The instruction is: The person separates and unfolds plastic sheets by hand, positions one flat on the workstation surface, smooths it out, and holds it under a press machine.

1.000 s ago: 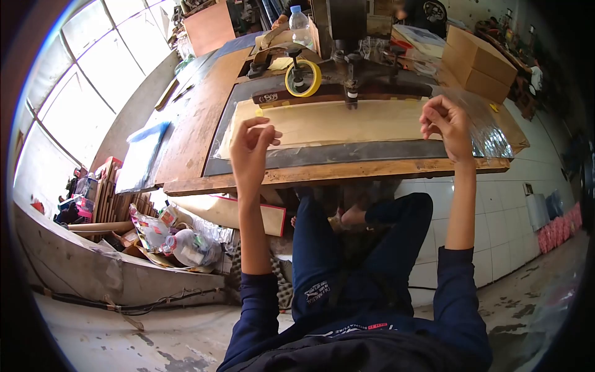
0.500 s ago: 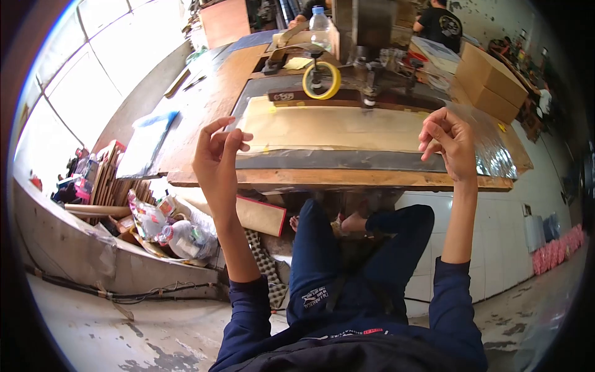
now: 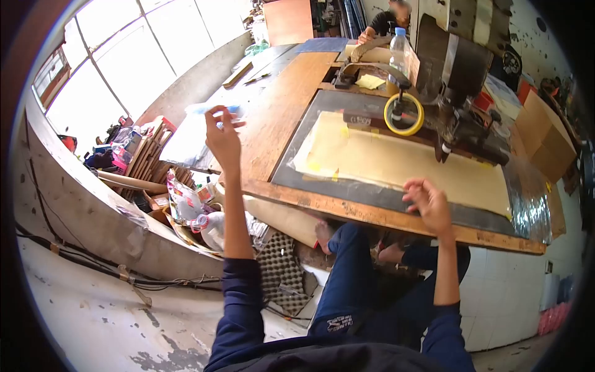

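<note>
My left hand (image 3: 224, 139) is raised at the left edge of the worktable, in front of a stack of clear plastic sheets (image 3: 192, 139). Its fingers are loosely bent and apart, with nothing visible in them. Over the table's front edge is my right hand (image 3: 427, 203), fingers half curled and apart, also holding nothing that I can see. Beyond it a long tan sheet (image 3: 403, 155), with yellow tape bits at its edges, lies on a dark grey mat (image 3: 297, 167). A roll of yellow tape (image 3: 420, 118) hangs on a holder above the sheet.
A dark metal machine (image 3: 449, 62) stands over the mat's far side. Behind the tape are a plastic bottle (image 3: 398, 46) and a person (image 3: 387, 22). A cardboard box (image 3: 545, 133) is at the right. Bags and scraps (image 3: 198, 211) lie below the window.
My view has turned left and tilted. My left hand has moved from the tan sheet's left end toward the plastic stack; my right hand has dropped nearer the table's front edge.
</note>
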Demonstrator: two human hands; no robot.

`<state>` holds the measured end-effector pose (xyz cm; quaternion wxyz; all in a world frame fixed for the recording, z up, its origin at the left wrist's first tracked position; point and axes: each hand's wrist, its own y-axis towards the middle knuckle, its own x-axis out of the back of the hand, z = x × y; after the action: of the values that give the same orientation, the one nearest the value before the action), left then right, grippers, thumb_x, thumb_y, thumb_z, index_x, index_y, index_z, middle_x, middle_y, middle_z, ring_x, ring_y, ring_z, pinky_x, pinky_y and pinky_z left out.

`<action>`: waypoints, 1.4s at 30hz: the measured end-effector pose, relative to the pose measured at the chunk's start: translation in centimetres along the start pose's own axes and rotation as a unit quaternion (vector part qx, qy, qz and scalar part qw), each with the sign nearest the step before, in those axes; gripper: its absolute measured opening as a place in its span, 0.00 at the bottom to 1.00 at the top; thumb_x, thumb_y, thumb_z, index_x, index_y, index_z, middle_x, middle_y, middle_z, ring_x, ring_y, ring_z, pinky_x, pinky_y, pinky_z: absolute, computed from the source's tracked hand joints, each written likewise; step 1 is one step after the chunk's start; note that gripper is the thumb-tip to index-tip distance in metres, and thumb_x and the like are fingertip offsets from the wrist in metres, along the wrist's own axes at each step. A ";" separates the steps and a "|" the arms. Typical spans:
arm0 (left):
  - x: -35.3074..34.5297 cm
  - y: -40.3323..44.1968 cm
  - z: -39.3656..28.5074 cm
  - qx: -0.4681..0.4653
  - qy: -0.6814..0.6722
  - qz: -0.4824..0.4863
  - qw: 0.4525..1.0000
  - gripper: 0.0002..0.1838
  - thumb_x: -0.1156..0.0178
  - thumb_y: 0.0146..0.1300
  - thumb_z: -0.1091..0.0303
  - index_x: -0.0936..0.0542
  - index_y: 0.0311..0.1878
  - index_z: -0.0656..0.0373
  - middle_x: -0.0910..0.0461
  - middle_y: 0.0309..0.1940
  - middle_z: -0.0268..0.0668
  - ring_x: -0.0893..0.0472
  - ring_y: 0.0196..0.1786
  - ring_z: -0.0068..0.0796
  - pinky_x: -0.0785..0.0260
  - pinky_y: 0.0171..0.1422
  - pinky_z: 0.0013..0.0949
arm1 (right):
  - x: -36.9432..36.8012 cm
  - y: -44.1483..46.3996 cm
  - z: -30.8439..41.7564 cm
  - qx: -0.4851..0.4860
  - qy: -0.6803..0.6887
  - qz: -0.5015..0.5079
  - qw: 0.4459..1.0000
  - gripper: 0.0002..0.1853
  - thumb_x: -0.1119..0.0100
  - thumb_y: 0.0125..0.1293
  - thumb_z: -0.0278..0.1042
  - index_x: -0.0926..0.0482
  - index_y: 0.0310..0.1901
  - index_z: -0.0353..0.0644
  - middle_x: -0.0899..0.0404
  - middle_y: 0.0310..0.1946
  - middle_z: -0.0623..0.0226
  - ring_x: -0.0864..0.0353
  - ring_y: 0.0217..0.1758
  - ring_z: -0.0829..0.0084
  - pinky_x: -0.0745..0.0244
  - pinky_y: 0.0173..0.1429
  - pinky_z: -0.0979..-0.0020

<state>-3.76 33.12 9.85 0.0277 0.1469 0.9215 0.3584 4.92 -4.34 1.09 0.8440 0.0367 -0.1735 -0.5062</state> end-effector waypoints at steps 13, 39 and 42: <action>-5.2 6.6 14.0 0.021 0.518 0.368 0.772 0.39 0.60 0.62 0.38 0.51 0.67 0.56 0.56 0.66 0.60 0.50 0.67 0.62 0.55 0.60 0.73 | -0.9 -1.0 0.5 0.065 -0.152 -0.048 0.985 0.03 0.45 0.58 0.24 0.23 0.33 0.37 0.21 0.34 0.61 0.21 0.34 0.70 0.27 0.34 0.76; -7.7 -0.7 11.2 0.068 0.455 0.484 0.744 0.41 0.68 0.57 0.29 0.53 0.70 0.40 0.65 0.70 0.46 0.67 0.72 0.48 0.72 0.65 0.69 | -0.8 -0.7 0.9 0.068 -0.166 -0.012 0.984 0.03 0.45 0.58 0.24 0.23 0.33 0.38 0.22 0.37 0.62 0.22 0.36 0.68 0.26 0.32 0.74; -7.9 -0.5 11.1 0.066 0.454 0.489 0.742 0.41 0.67 0.57 0.28 0.52 0.70 0.40 0.65 0.70 0.46 0.67 0.72 0.48 0.73 0.65 0.70 | -0.8 -0.8 0.8 0.073 -0.163 -0.013 0.984 0.03 0.45 0.58 0.25 0.23 0.33 0.38 0.22 0.37 0.62 0.22 0.37 0.68 0.25 0.33 0.75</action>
<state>5.37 37.75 0.84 -0.5824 0.3988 0.6486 0.2850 3.68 -3.95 1.43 0.7925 0.0178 -0.3450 -0.5026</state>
